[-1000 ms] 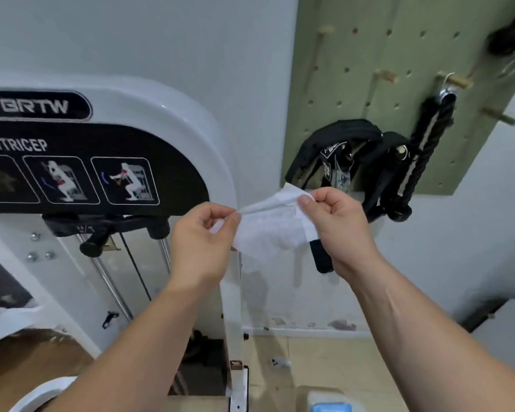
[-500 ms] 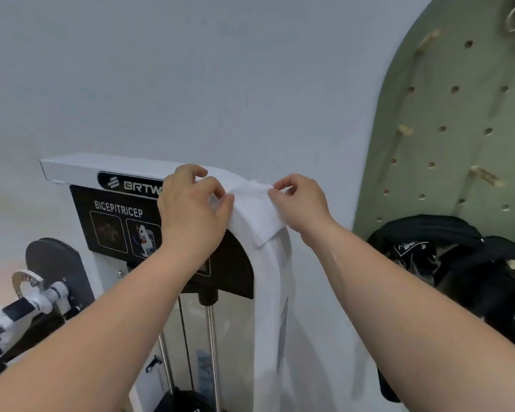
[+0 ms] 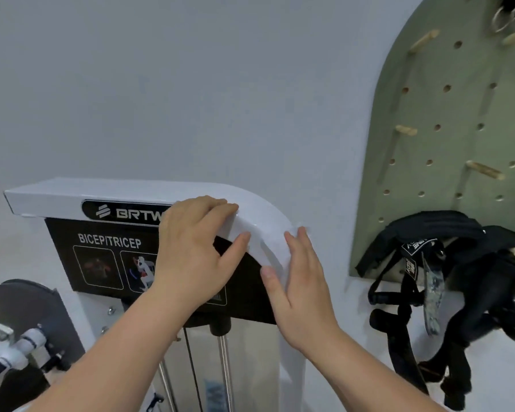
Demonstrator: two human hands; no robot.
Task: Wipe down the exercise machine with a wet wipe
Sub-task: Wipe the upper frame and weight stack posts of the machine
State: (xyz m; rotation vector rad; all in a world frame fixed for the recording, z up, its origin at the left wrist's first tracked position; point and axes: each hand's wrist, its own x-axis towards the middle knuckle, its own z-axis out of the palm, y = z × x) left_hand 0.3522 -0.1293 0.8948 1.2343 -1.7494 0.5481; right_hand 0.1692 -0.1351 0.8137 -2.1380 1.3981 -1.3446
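Head view: the wet wipe (image 3: 268, 230) lies draped over the rounded top corner of the exercise machine (image 3: 72, 194), pinned between both hands. The left hand (image 3: 197, 248) rests on the frame's top edge, fingers laid over it and thumb stretched out onto the wipe's near edge, pressing rather than gripping. The right hand (image 3: 304, 281) is flat, fingers straight and together, palm against the wipe on the corner's outer curve. Beside it hangs a green pegboard (image 3: 443, 114) with black straps (image 3: 428, 233).
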